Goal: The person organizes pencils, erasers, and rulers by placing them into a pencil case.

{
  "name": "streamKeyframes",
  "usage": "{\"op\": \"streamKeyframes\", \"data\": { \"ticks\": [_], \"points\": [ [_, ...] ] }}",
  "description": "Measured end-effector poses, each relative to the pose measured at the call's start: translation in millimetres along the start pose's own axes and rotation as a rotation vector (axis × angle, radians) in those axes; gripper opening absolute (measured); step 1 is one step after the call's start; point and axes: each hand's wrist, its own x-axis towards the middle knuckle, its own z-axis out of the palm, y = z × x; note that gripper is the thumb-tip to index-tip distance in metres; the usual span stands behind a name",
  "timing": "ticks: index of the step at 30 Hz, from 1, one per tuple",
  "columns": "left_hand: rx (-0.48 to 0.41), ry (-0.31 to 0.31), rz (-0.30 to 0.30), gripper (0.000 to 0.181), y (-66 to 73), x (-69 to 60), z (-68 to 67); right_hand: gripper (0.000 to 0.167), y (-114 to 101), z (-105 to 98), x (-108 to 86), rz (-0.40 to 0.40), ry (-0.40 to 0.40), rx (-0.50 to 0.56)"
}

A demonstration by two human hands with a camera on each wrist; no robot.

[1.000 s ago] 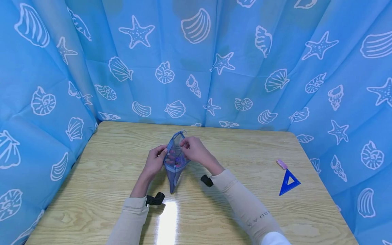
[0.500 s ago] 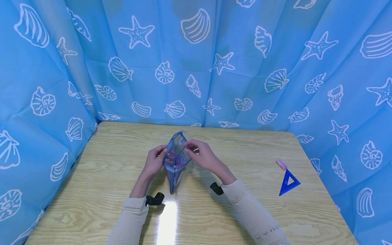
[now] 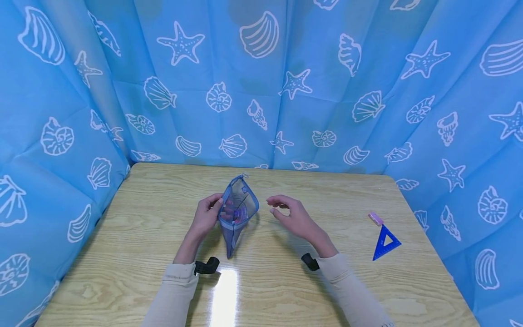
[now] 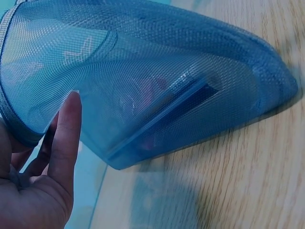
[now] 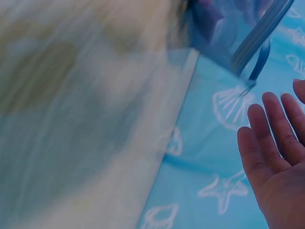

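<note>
A blue mesh zipper pouch (image 3: pixel 232 236) stands with its mouth spread wide on the table. My left hand (image 3: pixel 207 213) grips its left rim, thumb toward the opening. In the left wrist view, the left hand (image 4: pixel 47 176) holds the mesh pouch (image 4: pixel 209 62), and a long dark-blue stick-like thing (image 4: pixel 167 114) shows through the weave. A thin dark stick and something purple and pink (image 3: pixel 241 214) lie inside. My right hand (image 3: pixel 294 218) is in the air right of the pouch, fingers apart and holding nothing; the right wrist view shows its fingers extended.
On the table's right side lie a blue set square (image 3: pixel 379 252) and, touching or close to its tip, a small pink block (image 3: pixel 376 219) like an eraser. A blue shell-patterned curtain (image 3: pixel 245 81) surrounds the wooden table (image 3: pixel 163 190) at the back and sides.
My right hand has come out of the pouch's mouth and moved right, its fingers spreading and letting go of the thin stick, which stays inside. The left hand and the pouch have not moved.
</note>
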Motion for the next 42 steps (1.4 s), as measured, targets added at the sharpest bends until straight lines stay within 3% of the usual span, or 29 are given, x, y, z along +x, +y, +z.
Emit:
{"op": "streamKeyframes", "data": {
  "ticks": [10, 21, 28, 34, 42],
  "points": [
    [0.005, 0.004, 0.003, 0.034, -0.9, 0.4, -0.5, 0.03, 44.8, -38.4, -39.8, 0.069, 0.074, -0.06],
    [0.013, -0.008, 0.01, 0.035, -0.2, 0.2, 0.0, 0.032, 88.6, -105.0, -96.8, 0.165, 0.203, -0.167],
    [0.018, -0.006, -0.001, 0.035, -0.5, 0.5, 0.9, 0.032, 105.7, -135.8, -125.9, 0.22, 0.276, -0.243],
    [0.013, -0.007, -0.002, 0.035, -0.6, 0.5, 1.0, 0.032, 122.7, -154.4, -141.5, 0.235, 0.327, -0.294],
    [0.026, -0.01, -0.005, 0.035, -2.0, 0.2, 1.2, 0.039, 140.9, -175.0, -150.3, 0.359, 0.344, -0.332]
  ]
}}
